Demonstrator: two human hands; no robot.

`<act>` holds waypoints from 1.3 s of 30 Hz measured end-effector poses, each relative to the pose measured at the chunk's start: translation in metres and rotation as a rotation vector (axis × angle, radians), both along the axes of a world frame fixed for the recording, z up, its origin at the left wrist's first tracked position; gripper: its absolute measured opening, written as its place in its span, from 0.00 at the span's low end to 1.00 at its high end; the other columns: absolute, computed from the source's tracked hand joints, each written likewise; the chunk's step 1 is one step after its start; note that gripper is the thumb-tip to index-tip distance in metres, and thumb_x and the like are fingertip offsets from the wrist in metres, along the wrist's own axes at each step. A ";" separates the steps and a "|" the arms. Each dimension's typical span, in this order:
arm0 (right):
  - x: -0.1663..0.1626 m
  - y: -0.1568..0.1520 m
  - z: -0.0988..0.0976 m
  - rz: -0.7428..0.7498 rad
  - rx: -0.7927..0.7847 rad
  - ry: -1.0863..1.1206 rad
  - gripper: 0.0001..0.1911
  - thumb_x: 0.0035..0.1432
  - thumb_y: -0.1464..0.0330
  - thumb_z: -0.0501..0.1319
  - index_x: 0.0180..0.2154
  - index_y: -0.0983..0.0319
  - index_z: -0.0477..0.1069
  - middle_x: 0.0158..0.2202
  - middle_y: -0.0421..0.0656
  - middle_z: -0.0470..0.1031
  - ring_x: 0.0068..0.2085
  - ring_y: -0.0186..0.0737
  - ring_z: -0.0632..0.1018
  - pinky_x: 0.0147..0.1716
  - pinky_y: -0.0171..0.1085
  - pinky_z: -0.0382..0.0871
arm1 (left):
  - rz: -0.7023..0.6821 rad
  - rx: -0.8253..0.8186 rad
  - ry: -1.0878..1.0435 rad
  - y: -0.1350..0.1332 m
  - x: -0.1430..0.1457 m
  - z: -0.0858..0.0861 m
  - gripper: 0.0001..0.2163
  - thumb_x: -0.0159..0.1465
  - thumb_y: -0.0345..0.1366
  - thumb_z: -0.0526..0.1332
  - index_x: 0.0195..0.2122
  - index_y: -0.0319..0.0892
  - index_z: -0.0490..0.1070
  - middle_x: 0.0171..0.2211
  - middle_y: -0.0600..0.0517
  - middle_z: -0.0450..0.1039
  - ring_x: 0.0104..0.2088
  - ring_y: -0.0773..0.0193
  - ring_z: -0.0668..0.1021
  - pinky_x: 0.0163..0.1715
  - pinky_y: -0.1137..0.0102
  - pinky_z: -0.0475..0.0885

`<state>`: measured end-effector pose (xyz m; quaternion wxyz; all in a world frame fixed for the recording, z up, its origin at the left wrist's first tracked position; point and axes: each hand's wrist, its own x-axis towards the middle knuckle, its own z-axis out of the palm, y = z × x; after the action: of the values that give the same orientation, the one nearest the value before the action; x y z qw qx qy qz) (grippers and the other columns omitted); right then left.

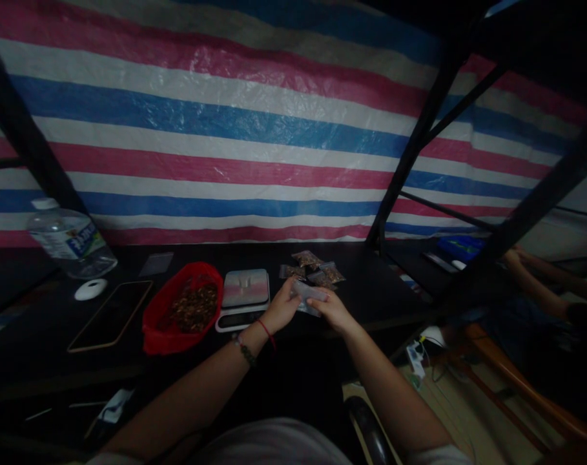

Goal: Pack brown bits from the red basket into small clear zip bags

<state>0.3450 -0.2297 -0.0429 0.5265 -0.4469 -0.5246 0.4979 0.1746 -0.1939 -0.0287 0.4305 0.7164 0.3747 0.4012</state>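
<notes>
Between my two hands is a small clear plastic bag (307,296), held above the front part of the black table. My left hand (283,306) pinches its left side, and my right hand (332,310) grips the right side with thumb and fingers. Just behind the hands lie several small filled bags (326,274) with brown bits inside. To the left stands a small digital scale (245,289) with a shiny square plate. Beside it, a red basket (152,323) holds a heap of brown, loose pieces (194,309).
A phone (110,316), a white mouse-like object (90,289), a flat clear bag (156,263) and a large plastic bottle (70,239) are on the left. Black frame posts (409,155) stand before a striped sheet (225,148). Another person's arm (535,278) shows at right.
</notes>
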 end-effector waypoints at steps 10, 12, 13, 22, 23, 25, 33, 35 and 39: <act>0.016 0.000 -0.005 -0.043 0.065 -0.290 0.14 0.48 0.58 0.64 0.28 0.64 0.71 0.23 0.38 0.70 0.25 0.33 0.68 0.27 0.33 0.62 | 0.089 0.048 0.046 0.008 -0.006 -0.006 0.20 0.59 0.27 0.55 0.53 0.37 0.63 0.51 0.43 0.69 0.52 0.59 0.72 0.55 0.62 0.64; 0.019 0.001 -0.009 -0.112 0.124 -0.439 0.13 0.49 0.59 0.63 0.26 0.63 0.71 0.23 0.38 0.69 0.26 0.34 0.68 0.27 0.32 0.61 | 0.089 0.093 0.124 0.004 -0.007 -0.005 0.19 0.58 0.25 0.53 0.51 0.37 0.65 0.50 0.44 0.70 0.51 0.59 0.72 0.54 0.62 0.65; 0.021 0.002 -0.012 -0.132 0.147 -0.509 0.12 0.49 0.60 0.63 0.26 0.63 0.71 0.23 0.39 0.69 0.26 0.34 0.68 0.27 0.32 0.61 | 0.088 0.123 0.169 0.002 -0.008 -0.004 0.19 0.58 0.24 0.52 0.52 0.37 0.65 0.50 0.44 0.70 0.51 0.59 0.72 0.54 0.62 0.65; 0.029 0.002 -0.015 -0.067 0.132 -0.625 0.11 0.48 0.62 0.63 0.25 0.65 0.72 0.24 0.39 0.70 0.26 0.33 0.68 0.27 0.31 0.60 | 0.018 0.193 0.356 0.002 -0.014 0.004 0.18 0.57 0.23 0.54 0.49 0.37 0.70 0.45 0.43 0.74 0.47 0.56 0.75 0.52 0.61 0.66; 0.030 0.001 -0.012 -0.046 0.120 -0.571 0.12 0.48 0.61 0.63 0.26 0.65 0.73 0.24 0.39 0.70 0.26 0.33 0.68 0.27 0.31 0.61 | 0.026 0.141 0.322 0.004 -0.014 0.005 0.18 0.57 0.24 0.55 0.48 0.38 0.70 0.42 0.44 0.75 0.44 0.57 0.76 0.49 0.61 0.68; 0.031 0.001 -0.006 -0.049 0.089 -0.444 0.15 0.49 0.58 0.63 0.28 0.65 0.74 0.23 0.39 0.71 0.25 0.32 0.68 0.25 0.31 0.61 | 0.050 -0.019 0.184 0.009 -0.015 0.006 0.16 0.56 0.26 0.57 0.47 0.38 0.69 0.35 0.47 0.75 0.36 0.61 0.77 0.41 0.64 0.72; 0.013 0.003 0.009 -0.160 -0.107 0.040 0.21 0.40 0.56 0.70 0.34 0.64 0.75 0.27 0.41 0.74 0.24 0.31 0.72 0.24 0.30 0.66 | 0.050 -0.032 -0.234 0.001 -0.018 0.017 0.12 0.59 0.34 0.58 0.44 0.41 0.64 0.34 0.52 0.71 0.31 0.68 0.75 0.32 0.73 0.70; 0.008 0.002 0.013 -0.145 -0.137 0.086 0.21 0.39 0.57 0.71 0.33 0.64 0.75 0.26 0.41 0.75 0.24 0.31 0.72 0.24 0.30 0.67 | 0.015 0.067 -0.115 -0.005 -0.020 0.019 0.08 0.58 0.33 0.58 0.39 0.40 0.68 0.34 0.52 0.72 0.32 0.67 0.74 0.35 0.71 0.70; 0.003 -0.001 0.018 -0.112 -0.152 0.104 0.22 0.38 0.58 0.72 0.34 0.64 0.75 0.27 0.41 0.75 0.24 0.30 0.73 0.24 0.30 0.67 | 0.019 0.019 -0.004 -0.009 -0.022 0.018 0.16 0.56 0.30 0.58 0.47 0.38 0.71 0.40 0.46 0.75 0.35 0.63 0.76 0.39 0.67 0.71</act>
<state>0.3478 -0.2307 -0.0249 0.5448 -0.4875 -0.4315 0.5286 0.1524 -0.2031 -0.0105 0.4206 0.7161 0.3767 0.4104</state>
